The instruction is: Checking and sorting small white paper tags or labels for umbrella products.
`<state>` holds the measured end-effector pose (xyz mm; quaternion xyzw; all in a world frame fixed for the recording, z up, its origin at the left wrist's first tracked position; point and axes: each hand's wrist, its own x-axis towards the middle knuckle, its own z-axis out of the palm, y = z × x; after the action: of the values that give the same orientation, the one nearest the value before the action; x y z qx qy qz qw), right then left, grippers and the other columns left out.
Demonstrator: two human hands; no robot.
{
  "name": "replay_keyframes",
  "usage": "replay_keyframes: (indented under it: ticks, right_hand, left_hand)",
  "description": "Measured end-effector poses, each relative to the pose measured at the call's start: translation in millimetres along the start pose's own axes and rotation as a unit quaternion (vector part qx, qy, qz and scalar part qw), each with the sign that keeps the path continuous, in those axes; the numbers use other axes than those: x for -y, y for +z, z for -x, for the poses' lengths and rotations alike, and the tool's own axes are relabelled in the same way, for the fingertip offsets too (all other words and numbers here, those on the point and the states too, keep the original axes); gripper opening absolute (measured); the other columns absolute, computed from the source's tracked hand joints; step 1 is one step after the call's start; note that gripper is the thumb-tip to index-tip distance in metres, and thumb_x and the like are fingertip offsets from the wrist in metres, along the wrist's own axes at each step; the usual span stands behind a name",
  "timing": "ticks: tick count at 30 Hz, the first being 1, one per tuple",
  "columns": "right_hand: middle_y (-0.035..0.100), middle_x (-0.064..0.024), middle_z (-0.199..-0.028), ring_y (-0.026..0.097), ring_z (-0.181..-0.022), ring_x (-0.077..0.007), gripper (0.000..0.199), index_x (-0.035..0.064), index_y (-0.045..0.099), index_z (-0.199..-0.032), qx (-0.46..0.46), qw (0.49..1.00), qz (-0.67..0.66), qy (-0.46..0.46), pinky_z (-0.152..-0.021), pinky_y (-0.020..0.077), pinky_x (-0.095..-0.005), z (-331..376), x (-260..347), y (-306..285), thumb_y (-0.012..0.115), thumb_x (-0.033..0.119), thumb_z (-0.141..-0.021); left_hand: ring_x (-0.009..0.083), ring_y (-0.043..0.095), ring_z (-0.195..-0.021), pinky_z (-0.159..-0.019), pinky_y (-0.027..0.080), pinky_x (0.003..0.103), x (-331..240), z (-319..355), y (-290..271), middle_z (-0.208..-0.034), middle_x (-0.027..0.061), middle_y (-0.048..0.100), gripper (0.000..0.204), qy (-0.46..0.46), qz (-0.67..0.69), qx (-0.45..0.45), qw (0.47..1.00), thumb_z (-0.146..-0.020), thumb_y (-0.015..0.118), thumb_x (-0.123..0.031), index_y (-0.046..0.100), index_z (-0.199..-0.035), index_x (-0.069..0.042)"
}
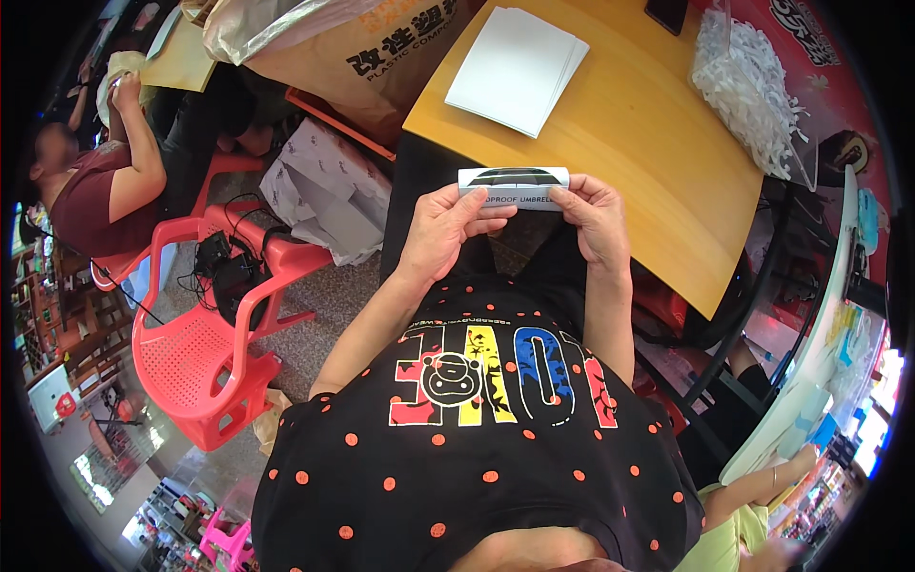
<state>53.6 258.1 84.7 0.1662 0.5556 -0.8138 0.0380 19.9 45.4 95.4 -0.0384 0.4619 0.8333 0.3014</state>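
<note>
Both my hands hold a small white and grey printed card [515,197] in front of my body, just off the near edge of the wooden table. It is curved or folded over, with a dark arched band along its upper part and lettering below. My left hand [440,232] pinches its left end, thumb on the face and fingers behind. At the other end, my right hand [600,224] grips it between thumb and fingers. A stack of white sheets [515,71] lies on the table beyond my hands.
The yellow wooden table [658,181] carries a clear container of white paper strips [748,91] and a dark flat object [667,13]. A large printed sack [329,71] and crumpled white wrapping [324,191] stand left. A red chair [195,353] holds black cables. Another person [100,195] sits farther left.
</note>
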Motion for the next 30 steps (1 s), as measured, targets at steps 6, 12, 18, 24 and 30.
replay_keyframes:
  ticks: [6, 12, 18, 24, 30]
  right_hand:
    - [0.068, -0.0033, -0.080, 0.055, -0.065, -0.0027, 0.014, -0.0019, 0.067, -0.094, -0.002, 1.000, 0.015, -0.017, -0.058, 0.0389, -0.0163, 0.5, 0.0, 1.5, 0.069, 0.006, -0.082]
    - [0.069, -0.0060, -0.084, 0.060, -0.070, -0.0056, 0.014, -0.0031, 0.066, -0.095, 0.003, 1.000, 0.017, -0.015, -0.063, 0.0437, -0.0179, -0.1, -1.9, -0.7, 0.068, 0.004, -0.083]
    - [0.068, -0.0052, -0.082, 0.058, -0.068, -0.0058, 0.017, -0.0045, 0.065, -0.098, -0.004, 0.999, 0.028, -0.025, -0.065, 0.0445, -0.0186, 1.5, 3.5, 6.9, 0.067, 0.004, -0.084]
    - [0.063, -0.0056, -0.073, 0.054, -0.060, -0.0162, 0.013, -0.0036, 0.064, -0.095, -0.204, 0.790, 0.260, -0.516, -0.064, 0.0470, -0.0260, 42.2, 81.2, 33.3, 0.061, 0.004, -0.085]
    - [0.047, -0.0115, -0.135, 0.041, -0.130, -0.0213, 0.046, 0.0030, 0.044, -0.133, 0.338, 0.629, -0.140, -0.686, -0.112, 0.0283, -0.0363, 166.1, 167.0, 67.2, 0.054, 0.023, -0.094]
  left_hand:
    - [0.0228, 0.067, -0.094, -0.078, 0.058, 0.028, 1.5, -1.9, -0.7, -0.106, 0.0168, 0.065, 0.027, -0.007, 0.037, 0.004, 0.999, -0.097, 0.052, -0.012, 0.057, -0.114, 0.007]
    - [0.0218, 0.069, -0.089, -0.075, 0.058, 0.028, 4.4, -4.2, 1.5, -0.099, 0.0165, 0.067, 0.022, -0.001, -0.034, -0.022, 0.999, -0.092, 0.059, -0.007, 0.061, -0.109, 0.007]
    - [0.0212, 0.069, -0.087, -0.073, 0.059, 0.028, 7.1, -5.9, 0.5, -0.097, 0.0167, 0.068, 0.021, 0.009, -0.023, -0.034, 0.999, -0.092, 0.059, -0.008, 0.063, -0.106, 0.007]
    - [0.0220, 0.069, -0.087, -0.073, 0.059, 0.028, -4.3, -3.7, -4.8, -0.097, 0.0177, 0.068, 0.020, 0.054, 0.007, -0.045, 0.998, -0.092, 0.059, -0.007, 0.063, -0.106, 0.007]
    - [0.0234, 0.069, -0.088, -0.074, 0.059, 0.029, -17.4, -2.5, -6.4, -0.098, 0.0190, 0.068, 0.019, 0.080, 0.023, -0.054, 0.995, -0.092, 0.059, -0.007, 0.063, -0.106, 0.006]
